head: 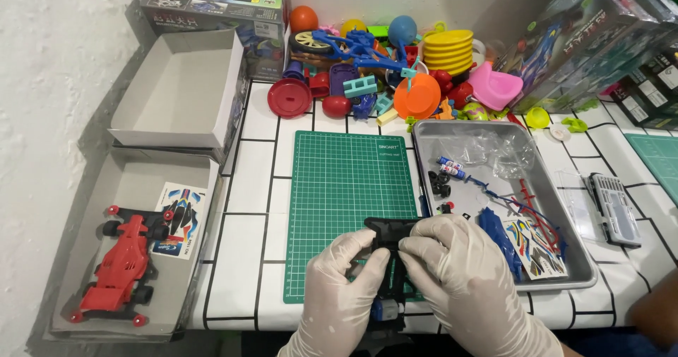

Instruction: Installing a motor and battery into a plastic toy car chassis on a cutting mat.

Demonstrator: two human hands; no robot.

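a white tiled worktop (pixel 254 187) with black grid lines carries the scene, its far edge heaped with bright plastic toy parts (pixel 395 67) in red, blue, yellow and orange. at the left stand two open grey cardboard box halves (pixel 180 88); the nearer one holds a red plastic model racing car (pixel 120 269) beside a printed sticker sheet (pixel 180 219). a green gridded cutting mat (pixel 346 187) lies at centre, and just to its right a shallow metal tray (pixel 544 194) holds a crumpled clear bag, small black wheels (pixel 439 182), a blue body shell (pixel 498 233), red sprue pieces and another sticker sheet. a flat grey case (pixel 616 209) rests beyond the tray.

over the mat's near edge, two hands in pale latex gloves meet on a black plastic model car chassis (pixel 390 233). the left hand (pixel 339 286) is curled on its left side, the right hand (pixel 455 272) clamped over its right end; both grips are closed on the chassis, which is held just above the mat, its lower part with a small blue-grey fitting hanging past the worktop's edge.

the risk appears to lie there: a slick glove could let the chassis or a small fitting slip and drop off the edge, and hard pressing might snap a thin plastic tab.
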